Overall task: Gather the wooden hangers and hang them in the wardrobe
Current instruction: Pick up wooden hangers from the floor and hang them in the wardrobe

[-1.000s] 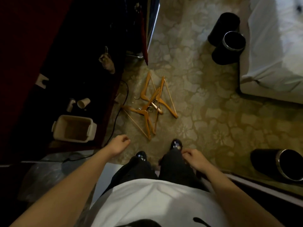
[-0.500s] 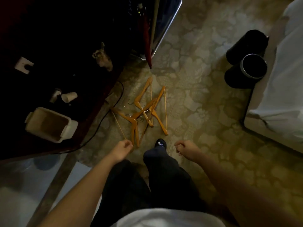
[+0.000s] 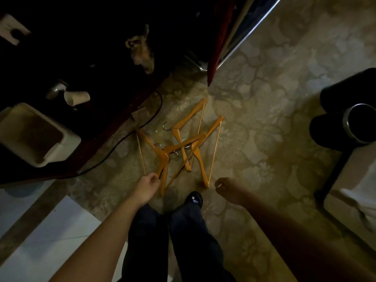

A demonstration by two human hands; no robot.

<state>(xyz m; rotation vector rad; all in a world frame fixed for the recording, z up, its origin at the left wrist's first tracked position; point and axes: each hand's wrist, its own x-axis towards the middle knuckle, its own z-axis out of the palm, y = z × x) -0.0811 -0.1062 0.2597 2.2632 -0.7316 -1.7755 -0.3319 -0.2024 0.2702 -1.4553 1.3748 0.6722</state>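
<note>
The wooden hangers (image 3: 179, 147) lie in a tangled, overlapping heap on the patterned carpet (image 3: 264, 139), just ahead of your dark shoe (image 3: 194, 200). Your left hand (image 3: 147, 188) is at the near end of the leftmost hanger, fingers curled together; whether they grip the wood you cannot tell. Your right hand (image 3: 228, 189) hovers just right of the pile's near tip, fingers loosely curled around nothing. Left of the hangers a black cable (image 3: 122, 139) runs along the carpet, and beyond it sits a beige bin (image 3: 38, 137).
</note>
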